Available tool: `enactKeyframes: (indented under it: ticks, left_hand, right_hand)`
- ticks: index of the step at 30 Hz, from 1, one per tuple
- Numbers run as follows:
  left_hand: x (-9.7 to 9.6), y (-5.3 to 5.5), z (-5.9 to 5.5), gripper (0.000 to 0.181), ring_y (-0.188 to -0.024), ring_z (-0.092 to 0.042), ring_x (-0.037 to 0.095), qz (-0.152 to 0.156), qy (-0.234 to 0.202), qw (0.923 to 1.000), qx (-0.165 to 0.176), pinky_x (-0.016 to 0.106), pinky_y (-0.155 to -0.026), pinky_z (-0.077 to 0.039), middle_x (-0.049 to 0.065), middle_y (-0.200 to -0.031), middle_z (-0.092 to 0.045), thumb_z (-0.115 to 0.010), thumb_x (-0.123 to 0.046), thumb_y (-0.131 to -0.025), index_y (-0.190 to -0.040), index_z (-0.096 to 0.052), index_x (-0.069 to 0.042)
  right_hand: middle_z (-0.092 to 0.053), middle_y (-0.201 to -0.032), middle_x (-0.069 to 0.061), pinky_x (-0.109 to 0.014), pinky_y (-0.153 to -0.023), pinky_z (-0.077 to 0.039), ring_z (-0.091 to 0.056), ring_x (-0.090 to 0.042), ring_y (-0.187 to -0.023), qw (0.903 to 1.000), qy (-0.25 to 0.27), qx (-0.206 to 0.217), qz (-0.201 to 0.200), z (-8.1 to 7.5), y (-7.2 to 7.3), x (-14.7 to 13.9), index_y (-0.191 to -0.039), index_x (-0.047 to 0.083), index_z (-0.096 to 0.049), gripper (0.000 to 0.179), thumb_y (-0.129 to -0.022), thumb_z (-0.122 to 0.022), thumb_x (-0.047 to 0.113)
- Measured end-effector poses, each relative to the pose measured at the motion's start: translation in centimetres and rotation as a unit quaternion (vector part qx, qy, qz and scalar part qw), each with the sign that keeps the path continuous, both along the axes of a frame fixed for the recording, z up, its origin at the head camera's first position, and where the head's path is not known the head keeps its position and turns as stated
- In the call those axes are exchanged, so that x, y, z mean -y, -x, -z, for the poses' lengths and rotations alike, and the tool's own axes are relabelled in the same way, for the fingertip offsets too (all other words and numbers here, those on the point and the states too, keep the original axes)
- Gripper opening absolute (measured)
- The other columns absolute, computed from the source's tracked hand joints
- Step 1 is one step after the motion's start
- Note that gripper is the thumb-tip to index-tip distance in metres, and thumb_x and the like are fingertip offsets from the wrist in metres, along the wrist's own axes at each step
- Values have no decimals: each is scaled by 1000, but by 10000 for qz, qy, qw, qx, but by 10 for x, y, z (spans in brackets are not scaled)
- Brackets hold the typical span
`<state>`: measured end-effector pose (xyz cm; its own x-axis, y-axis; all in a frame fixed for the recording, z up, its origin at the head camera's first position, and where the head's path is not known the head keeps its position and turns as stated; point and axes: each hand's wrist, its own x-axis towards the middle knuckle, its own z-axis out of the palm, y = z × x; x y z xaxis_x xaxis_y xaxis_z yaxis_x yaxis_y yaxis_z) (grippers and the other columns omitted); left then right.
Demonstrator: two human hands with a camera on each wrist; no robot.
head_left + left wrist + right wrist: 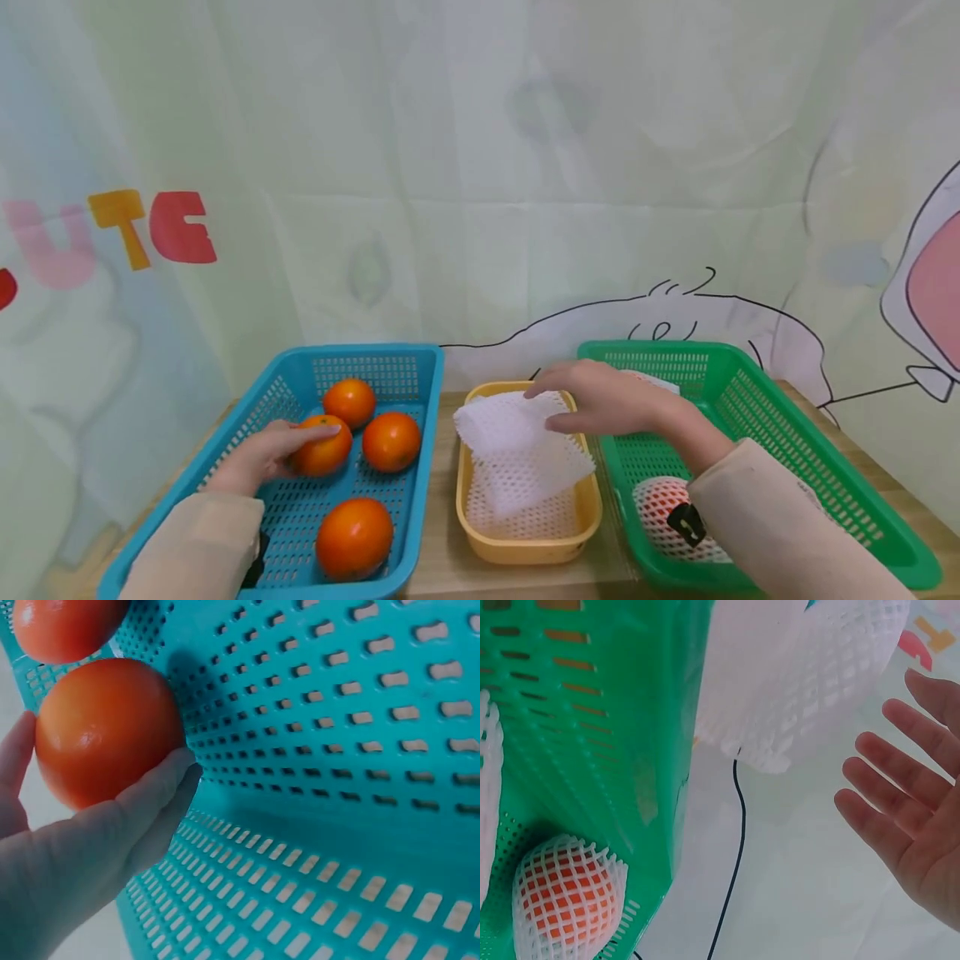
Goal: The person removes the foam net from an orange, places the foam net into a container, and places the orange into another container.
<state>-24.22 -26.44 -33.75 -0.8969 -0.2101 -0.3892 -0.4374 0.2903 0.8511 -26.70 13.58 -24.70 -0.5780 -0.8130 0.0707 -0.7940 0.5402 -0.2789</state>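
Observation:
My left hand (pixel 262 454) holds a glossy orange (pixel 321 447) inside the blue basket (pixel 431 467). The left wrist view shows that orange (pixel 109 735) between the thumb and the fingers. Several more oranges lie around it, one near the front (pixel 354 539). My right hand (pixel 600 400) hovers over the yellow basket (pixel 528 550), fingers spread and relaxed. Beneath it, white foam fruit nets (pixel 517 467) are heaped in that basket. In the right wrist view the right hand (pixel 922 780) has nothing in its fingers, with a foam net (pixel 802 697) to one side.
On the right stands a green basket (pixel 757 392) with net-wrapped fruit (pixel 663 512) in it, partly hidden by my right sleeve. The three baskets share a wooden table (pixel 442 533). A printed curtain (pixel 480 208) hangs close behind them.

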Motion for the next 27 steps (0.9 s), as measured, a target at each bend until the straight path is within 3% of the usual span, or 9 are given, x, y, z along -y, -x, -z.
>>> enactKeyframes:
  ticks: [5, 9, 14, 21, 27]
  left_hand:
    - [2, 1, 1, 87, -111, -38, 47, 404, 152, 9987, 284, 57, -96, -38, 38, -122, -29, -62, -32, -87, -129, -12, 25]
    - [1, 0, 1, 91, -115, -30, 51, 505, 225, 9977, 402, 62, -95, -35, 39, -125, -20, -61, -34, -88, -130, -5, 24]
    - [1, -2, 2, 90, -116, -31, 52, 687, 614, 9946, 479, 63, -92, -38, 40, -126, -22, -60, -39, -88, -131, -10, 21]
    - [0, -3, -2, 94, -116, -30, 50, 649, 849, 9928, 540, 60, -91, -39, 39, -131, -16, -62, -41, -85, -136, -8, 16]
    - [-1, -3, -5, 96, -118, -26, 51, 691, 919, 9919, 541, 63, -93, -34, 40, -132, -15, -62, -43, -85, -136, -8, 16]
  right_hand:
    - [-55, -127, -2, -44, -94, -44, -50, -24, -118, 9999, 79, -79, -17, -3, 2, -9, -123, 11, -60, 34, -90, -61, 19]
    - [-55, -127, -4, -47, -95, -43, -49, -25, -119, 9997, 155, -172, -83, -3, 4, -15, -122, 9, -60, 34, -90, -61, 19]
    - [-57, -123, -2, -45, -92, -45, -52, -23, -114, 9995, 168, -246, -107, -2, 6, -20, -122, 10, -61, 33, -90, -62, 19]
    - [-60, -116, 0, -32, -77, -49, -54, -13, -99, 9991, 271, -274, -158, -4, 7, -30, -122, 11, -61, 33, -89, -63, 19]
    - [-59, -118, 3, -41, -89, -47, -54, -16, -108, 9993, 293, -223, -4, -4, 7, -38, -121, 12, -61, 33, -89, -63, 19]
